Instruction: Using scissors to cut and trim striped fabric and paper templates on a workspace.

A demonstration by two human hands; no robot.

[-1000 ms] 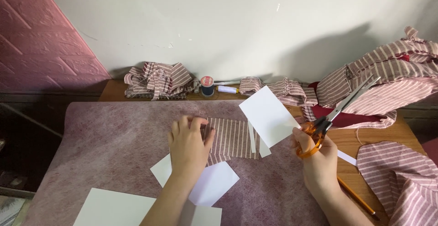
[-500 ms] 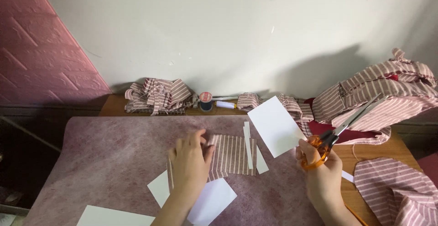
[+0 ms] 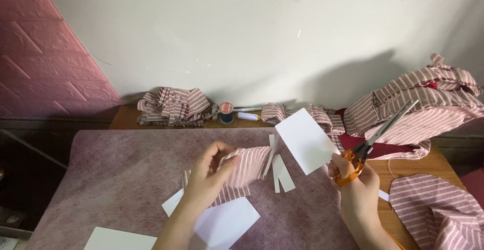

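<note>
The left hand [image 3: 210, 172] pinches a striped fabric piece [image 3: 245, 168], lifting its edge off the mauve mat [image 3: 116, 174]. The right hand [image 3: 355, 182] grips orange-handled scissors [image 3: 370, 141] (blades pointing up and away) together with a white paper card [image 3: 306, 140] held just left of it.

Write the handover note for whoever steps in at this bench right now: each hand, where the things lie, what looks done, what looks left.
Left hand: pinching up one edge of the small pink-and-white striped fabric piece off the mauve felt mat.
Right hand: holding the orange-handled scissors, blades up, together with a white rectangular paper card.
Narrow white paper strips lie beside the fabric; more white paper sheets near the front edge.
Done: strips cut, it seems.
Left: the striped piece looks uncut.
</note>
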